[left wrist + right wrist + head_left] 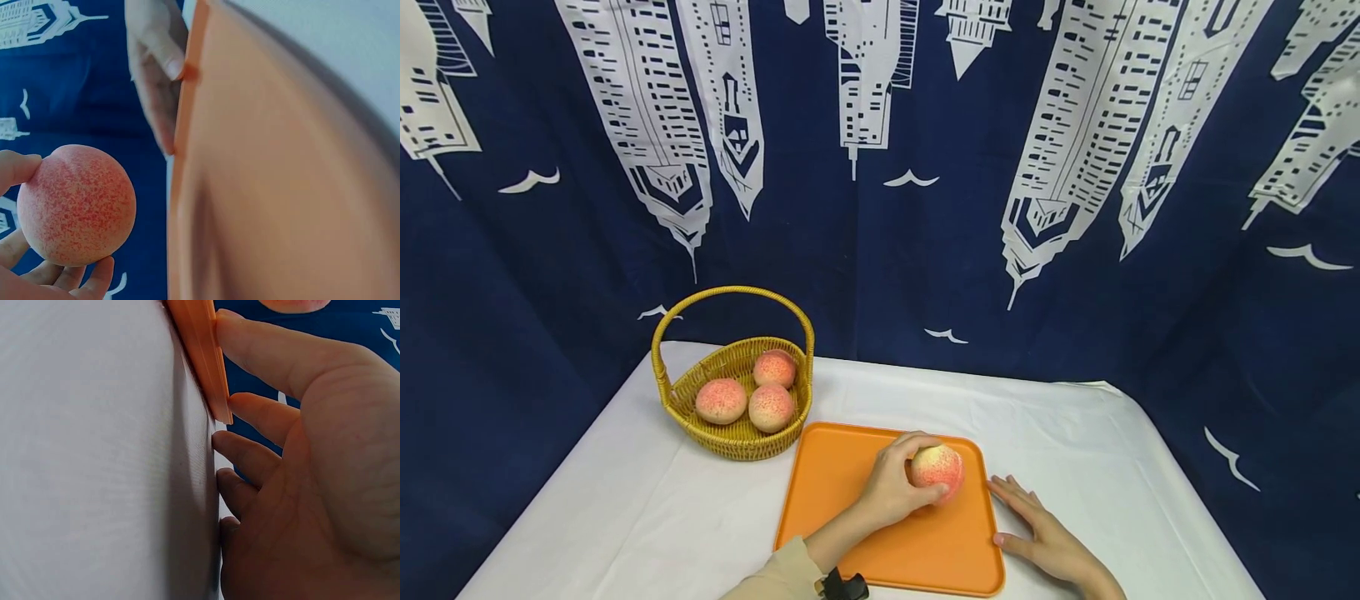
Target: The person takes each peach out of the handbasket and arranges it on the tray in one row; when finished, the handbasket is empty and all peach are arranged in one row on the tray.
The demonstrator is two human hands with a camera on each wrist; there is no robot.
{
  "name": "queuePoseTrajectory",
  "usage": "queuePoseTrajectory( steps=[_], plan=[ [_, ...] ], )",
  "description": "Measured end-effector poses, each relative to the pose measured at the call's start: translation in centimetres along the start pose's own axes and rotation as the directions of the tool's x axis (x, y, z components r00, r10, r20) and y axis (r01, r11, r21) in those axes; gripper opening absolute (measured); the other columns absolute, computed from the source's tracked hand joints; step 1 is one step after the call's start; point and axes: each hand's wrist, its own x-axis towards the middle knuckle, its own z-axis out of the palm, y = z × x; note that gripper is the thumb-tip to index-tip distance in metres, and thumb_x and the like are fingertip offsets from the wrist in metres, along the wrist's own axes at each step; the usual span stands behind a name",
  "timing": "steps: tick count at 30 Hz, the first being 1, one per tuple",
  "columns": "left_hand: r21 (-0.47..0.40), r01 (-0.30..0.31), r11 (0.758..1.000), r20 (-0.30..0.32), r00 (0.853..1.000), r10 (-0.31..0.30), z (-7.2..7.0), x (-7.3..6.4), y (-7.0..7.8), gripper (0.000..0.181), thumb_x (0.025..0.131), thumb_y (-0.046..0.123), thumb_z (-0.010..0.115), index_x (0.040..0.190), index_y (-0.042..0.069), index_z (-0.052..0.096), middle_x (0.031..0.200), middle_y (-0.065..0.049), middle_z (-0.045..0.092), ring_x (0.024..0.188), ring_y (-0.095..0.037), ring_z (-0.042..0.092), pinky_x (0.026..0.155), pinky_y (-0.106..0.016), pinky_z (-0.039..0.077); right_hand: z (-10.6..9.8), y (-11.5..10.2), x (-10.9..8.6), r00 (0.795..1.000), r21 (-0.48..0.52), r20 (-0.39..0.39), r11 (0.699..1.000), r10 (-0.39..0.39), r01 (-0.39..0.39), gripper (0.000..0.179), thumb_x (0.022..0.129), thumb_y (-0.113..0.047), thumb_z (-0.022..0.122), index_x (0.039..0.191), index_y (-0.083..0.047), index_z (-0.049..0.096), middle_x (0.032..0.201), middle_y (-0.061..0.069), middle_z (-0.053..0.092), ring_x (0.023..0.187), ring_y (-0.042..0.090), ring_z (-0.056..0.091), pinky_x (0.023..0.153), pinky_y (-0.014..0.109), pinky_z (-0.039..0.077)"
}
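My left hand [897, 482] grips a pink and yellow peach [938, 472] between thumb and fingers, over the right part of an orange tray [842, 517]. In the left wrist view the speckled red side of the peach [78, 206] shows, with fingertips around it. My right hand [1043, 533] rests at the tray's right edge, fingers spread and fairly straight. Seen from the right wrist, the thumb and index finger of the right hand [312, 444] touch the tray's rim [203, 356], and the other fingertips are down at the white cloth.
Behind and left of the tray stands a yellow wicker basket [745, 450] with a tall arched handle, holding 3 peaches [771, 407]. A white cloth [625, 517] covers the table. A dark blue curtain [925, 250] with white building prints hangs behind it.
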Motion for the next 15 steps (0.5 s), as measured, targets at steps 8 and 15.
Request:
queuePoseTrajectory(
  steps=[8,15],
  plan=[
    [-0.009,0.041,0.999,0.002,0.999,-0.041,2.9,0.4,-1.2,0.049,0.072,0.011,0.083,0.118,0.008,0.066,0.119,-0.003,0.065,0.106,-0.016,0.062,0.089,-0.026,0.052,0.0,0.0,0.0,0.998,-0.001,-0.012,0.998,-0.063,0.063,0.064,0.088,-0.025,0.071,0.144,-0.008,0.047,0.147,0.027,0.042,0.135,-0.025,0.008,0.102,-0.005,-0.001],
    [-0.02,0.056,0.998,-0.003,0.998,-0.056,4.4,0.4,-1.7,0.05,0.072,0.011,0.083,0.119,0.008,0.065,0.12,-0.004,0.064,0.109,-0.016,0.061,0.092,-0.027,0.05,0.0,0.1,0.0,0.995,0.003,-0.012,0.995,-0.098,0.098,0.062,0.088,-0.023,0.071,0.145,-0.013,0.047,0.145,0.029,0.044,0.136,-0.023,0.011,0.104,-0.004,-0.001]
  ],
)
